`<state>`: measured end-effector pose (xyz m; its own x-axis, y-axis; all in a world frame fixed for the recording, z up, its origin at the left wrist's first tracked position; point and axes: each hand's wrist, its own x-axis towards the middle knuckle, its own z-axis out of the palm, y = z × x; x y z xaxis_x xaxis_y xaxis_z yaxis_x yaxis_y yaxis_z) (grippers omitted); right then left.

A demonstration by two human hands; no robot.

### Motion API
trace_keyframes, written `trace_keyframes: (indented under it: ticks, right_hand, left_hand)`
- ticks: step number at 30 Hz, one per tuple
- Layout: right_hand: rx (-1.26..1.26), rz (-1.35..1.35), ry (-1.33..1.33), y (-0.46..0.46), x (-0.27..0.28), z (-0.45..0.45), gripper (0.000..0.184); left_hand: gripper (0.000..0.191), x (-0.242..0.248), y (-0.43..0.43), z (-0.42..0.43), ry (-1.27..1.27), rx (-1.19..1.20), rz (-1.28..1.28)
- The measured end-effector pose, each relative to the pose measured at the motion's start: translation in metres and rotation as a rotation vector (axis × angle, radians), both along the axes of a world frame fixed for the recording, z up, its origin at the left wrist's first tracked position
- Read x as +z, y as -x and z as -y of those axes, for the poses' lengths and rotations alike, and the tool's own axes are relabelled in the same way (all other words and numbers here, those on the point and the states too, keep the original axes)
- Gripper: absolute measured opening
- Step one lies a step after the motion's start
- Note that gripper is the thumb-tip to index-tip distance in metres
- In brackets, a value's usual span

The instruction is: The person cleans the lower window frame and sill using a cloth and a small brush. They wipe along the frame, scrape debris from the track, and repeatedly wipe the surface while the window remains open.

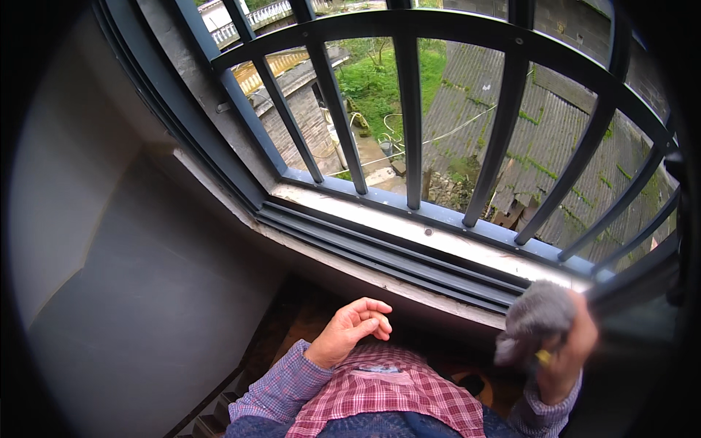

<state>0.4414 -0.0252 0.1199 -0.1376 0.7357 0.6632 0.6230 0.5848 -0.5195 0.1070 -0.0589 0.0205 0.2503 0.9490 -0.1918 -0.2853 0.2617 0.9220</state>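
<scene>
My right hand [567, 347] grips a bunched grey fuzzy cloth [539, 312] and is blurred. A small yellow patch shows by its fingers; I cannot tell what it is. The cloth is at the right end of the dark metal window track [383, 254], overlapping the pale sill [378, 213] in view; contact is not clear. In front of my body, my left hand [353, 328] is held up with its fingers loosely curled and nothing visible in them. It is apart from the inner window ledge [350, 276].
Dark metal window bars [406, 120] stand beyond the sill, joined by a curved-looking crossbar [454, 24]. A grey wall [164, 263] is on the left, with stair steps [211, 419] below. At far right is a dark window sash [635, 279]. Outside lies a mossy corrugated roof [465, 93].
</scene>
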Motion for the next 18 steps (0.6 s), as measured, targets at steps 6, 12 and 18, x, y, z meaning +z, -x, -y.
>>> trace_keyframes:
  ticks: [6,12,18]
  right_hand:
    - [-0.077,0.586,0.167,0.108,-0.070,-0.057,0.036]
    - [-0.102,0.672,0.084,0.202,-0.095,-0.070,0.036]
    - [0.024,0.655,0.016,0.376,-0.113,-0.106,0.032]
  left_hand:
    - [0.020,-0.034,0.056,0.004,0.070,-0.001,-0.013]
    - [0.014,-0.061,0.152,0.021,0.200,0.190,0.014]
    - [0.013,-0.079,0.222,0.029,0.236,0.201,0.077]
